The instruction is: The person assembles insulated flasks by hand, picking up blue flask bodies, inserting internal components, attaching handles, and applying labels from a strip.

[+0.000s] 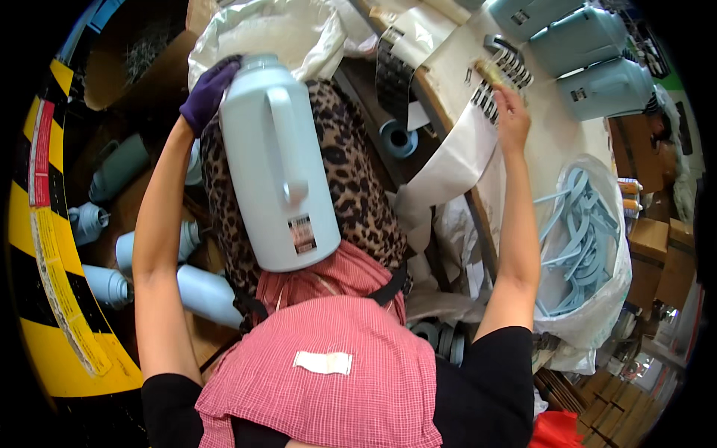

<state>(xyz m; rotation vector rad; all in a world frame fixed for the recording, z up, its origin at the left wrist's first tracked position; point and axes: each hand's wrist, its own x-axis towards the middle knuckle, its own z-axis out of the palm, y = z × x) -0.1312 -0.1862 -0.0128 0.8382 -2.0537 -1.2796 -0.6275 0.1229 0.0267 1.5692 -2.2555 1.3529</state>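
Note:
A light blue vacuum jug [261, 179] with a side handle leans across my lap, its open neck pointing away from me. A small printed label [302, 234] sits low on its body. My left hand [208, 97], in a purple glove, is closed around the jug's shoulder beside the neck. Over the bench at right, my bare right hand [512, 119] has its fingers pinched at a strip of black-and-white labels [485, 102]. A short yellowish piece [488, 73] lies at the fingertips; what exactly they grip is too small to tell.
Long white backing paper [452, 168] hangs off the bench [549, 134]. Several finished-looking jugs [606, 88] stand at far right, above a bag of blue handles [579, 231]. More jug bodies [209, 295] lie at left, beside a yellow-black striped barrier [37, 272]. A white-lined bin [325, 33] stands ahead.

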